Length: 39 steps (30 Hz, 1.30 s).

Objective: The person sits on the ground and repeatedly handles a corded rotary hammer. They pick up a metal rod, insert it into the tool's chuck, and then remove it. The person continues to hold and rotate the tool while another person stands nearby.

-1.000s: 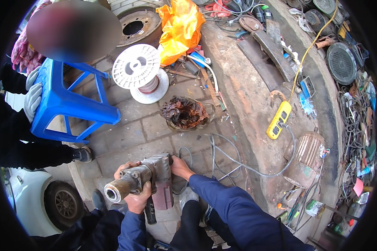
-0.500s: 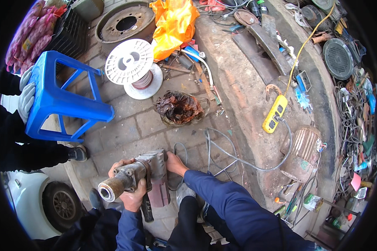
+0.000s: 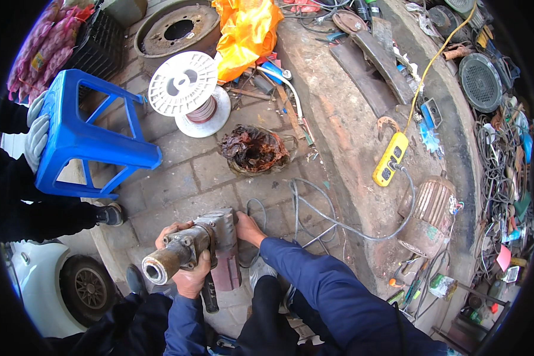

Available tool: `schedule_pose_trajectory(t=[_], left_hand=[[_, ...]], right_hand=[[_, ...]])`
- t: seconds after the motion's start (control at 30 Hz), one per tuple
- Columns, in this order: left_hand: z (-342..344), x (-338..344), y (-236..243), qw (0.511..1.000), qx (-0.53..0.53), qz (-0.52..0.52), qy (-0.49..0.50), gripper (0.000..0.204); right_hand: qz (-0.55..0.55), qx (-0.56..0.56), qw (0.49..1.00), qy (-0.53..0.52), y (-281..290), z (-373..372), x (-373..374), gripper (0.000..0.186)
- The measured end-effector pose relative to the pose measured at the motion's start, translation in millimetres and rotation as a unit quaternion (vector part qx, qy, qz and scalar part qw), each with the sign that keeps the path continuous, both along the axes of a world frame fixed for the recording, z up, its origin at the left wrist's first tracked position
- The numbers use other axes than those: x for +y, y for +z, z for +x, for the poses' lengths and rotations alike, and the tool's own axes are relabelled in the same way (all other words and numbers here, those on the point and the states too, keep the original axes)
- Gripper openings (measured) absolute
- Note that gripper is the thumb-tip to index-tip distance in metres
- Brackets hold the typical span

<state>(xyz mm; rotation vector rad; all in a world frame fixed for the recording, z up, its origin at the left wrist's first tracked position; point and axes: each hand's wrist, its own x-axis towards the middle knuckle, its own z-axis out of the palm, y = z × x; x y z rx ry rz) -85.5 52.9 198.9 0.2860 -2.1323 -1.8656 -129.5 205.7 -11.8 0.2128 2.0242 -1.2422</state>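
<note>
A worn electric demolition hammer (image 3: pixel 222 237) with a grey metal housing and a dull red lower part is held above the paving, its round nose facing left and toward me. My left hand (image 3: pixel 193 277) is wrapped round the front housing, thumb on the near side and fingers on the far side. At the rear end my right hand (image 3: pixel 248 230) is closed on the tool; its fingertips are hidden behind the body. A black side handle (image 3: pixel 209 293) hangs below the housing. Beyond the tool lies a crumpled bag of dark brown grease (image 3: pixel 255 149).
A person's gloved hand (image 3: pixel 37 142) rests on a blue stool (image 3: pixel 74 133) at left. A wire spool (image 3: pixel 204 121), a wheel rim (image 3: pixel 154 35) and an orange bag (image 3: pixel 249 35) lie farther off. Right are a yellow power strip (image 3: pixel 391 160), grey cable (image 3: pixel 368 238) and a motor (image 3: pixel 428 207).
The hammer has shifted very slightly right and up in the picture, both hands keeping their hold. Everything else looks the same.
</note>
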Motion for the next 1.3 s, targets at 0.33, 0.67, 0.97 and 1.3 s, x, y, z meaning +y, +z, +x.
schedule_pose_trajectory(t=[0.33,0.67,0.97,1.3], left_hand=[[-0.6,-2.4,-1.2,1.000,0.011,-0.028,-0.008,0.083],[-1.0,-2.9,-1.5,1.000,0.012,-0.006,0.001,0.083],[-1.2,-5.4,-0.5,1.000,0.014,-0.001,0.004,0.085],[0.5,-5.9,-4.4,1.000,0.016,-0.021,0.014,0.083]], right_hand=[[-0.017,0.001,1.000,0.024,-6.0,0.5,5.0,0.056],[-0.005,0.019,1.000,0.009,-11.5,2.9,1.7,0.053],[-0.018,0.026,0.999,-0.007,-6.6,2.3,-1.1,0.049],[-0.006,0.018,1.000,-0.003,6.0,-0.6,0.6,0.050]])
